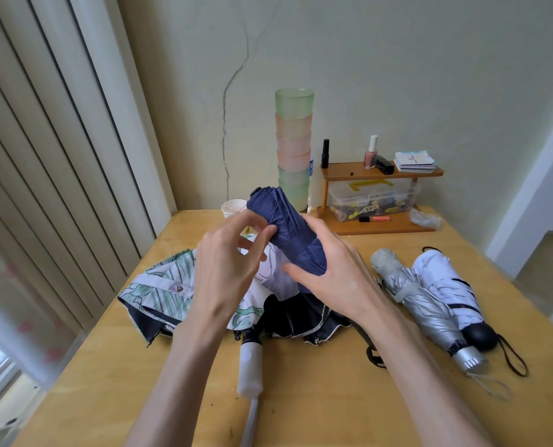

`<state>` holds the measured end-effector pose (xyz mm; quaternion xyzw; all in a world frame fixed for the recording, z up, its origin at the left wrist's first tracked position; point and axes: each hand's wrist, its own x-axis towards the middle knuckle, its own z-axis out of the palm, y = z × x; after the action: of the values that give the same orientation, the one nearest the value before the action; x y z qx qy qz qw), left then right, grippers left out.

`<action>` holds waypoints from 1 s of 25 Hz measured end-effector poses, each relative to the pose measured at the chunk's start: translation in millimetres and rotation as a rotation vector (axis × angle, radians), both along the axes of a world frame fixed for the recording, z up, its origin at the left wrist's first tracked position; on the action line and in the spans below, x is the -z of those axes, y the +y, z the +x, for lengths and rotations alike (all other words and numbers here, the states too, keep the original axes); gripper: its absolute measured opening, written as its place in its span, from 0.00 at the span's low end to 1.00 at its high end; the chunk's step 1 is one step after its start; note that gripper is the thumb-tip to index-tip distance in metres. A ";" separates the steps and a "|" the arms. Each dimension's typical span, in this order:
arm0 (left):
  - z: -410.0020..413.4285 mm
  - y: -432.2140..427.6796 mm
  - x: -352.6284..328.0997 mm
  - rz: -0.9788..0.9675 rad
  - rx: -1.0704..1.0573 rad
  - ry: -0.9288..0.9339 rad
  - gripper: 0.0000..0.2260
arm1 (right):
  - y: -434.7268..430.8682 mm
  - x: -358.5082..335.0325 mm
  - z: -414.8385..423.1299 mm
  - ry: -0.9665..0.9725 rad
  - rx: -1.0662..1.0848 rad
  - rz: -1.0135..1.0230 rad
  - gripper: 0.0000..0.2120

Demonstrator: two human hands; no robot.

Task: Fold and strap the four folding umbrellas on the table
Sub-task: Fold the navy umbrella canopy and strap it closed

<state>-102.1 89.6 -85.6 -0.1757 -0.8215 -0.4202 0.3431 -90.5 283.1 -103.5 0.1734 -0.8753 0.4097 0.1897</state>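
**Figure.** We see the navy umbrella (288, 233) raised above the middle of the wooden table (300, 398). Its collapsed canopy forms a pleated cylinder of matte cloth, tilted with the cap toward 11 o'clock. The right hand (336, 272) grasps its lower half, thumb on top and fingers curled beneath the cloth. The left hand (230, 269) meets it from 9 o'clock, thumb and bent fingertips pinching a pleat on the roll's side. We cannot tell whether a strap is fastened round it.

Beneath both hands lies the patterned umbrella (159, 295), loose and unrolled. Its cloth is white printed in green outside and dark inside, with scalloped hems spreading from 9 to 5 o'clock. Its rounded white handle (251, 369) points toward 6 o'clock. At 3 o'clock of the hands, 2 rolled umbrellas lie side by side, touching. One is the silver umbrella (423, 304), crinkled and metallic. The other is the white umbrella (446, 285), ending in a round black handle (479, 337).

At 12 o'clock stands a tall stack of frosted cups (293, 150), with a paper cup (233, 206) near it at 9 o'clock. A 2-tier wooden shelf (381, 172) stands against the wall at 1 o'clock. Bare wood shows along the near edge at 6 o'clock and toward 7 o'clock. The table's right edge passes close by the rolled pair.
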 end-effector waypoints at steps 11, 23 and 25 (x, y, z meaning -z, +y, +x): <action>0.1 6.7 -0.5 0.282 0.174 -0.191 0.06 | 5.3 -0.8 -2.8 -0.013 -0.001 -0.052 0.37; 2.5 -5.2 -3.7 0.240 0.250 -0.087 0.12 | 0.6 -2.1 0.8 -0.039 -0.096 -0.135 0.35; 2.8 -5.0 -4.2 0.234 0.243 -0.091 0.12 | 0.9 -2.0 0.3 -0.036 -0.092 -0.126 0.36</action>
<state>-99.3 84.6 -81.3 -0.2133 -0.7543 -0.5589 0.2705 -90.2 284.0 -101.5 0.1935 -0.8422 0.4754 0.1653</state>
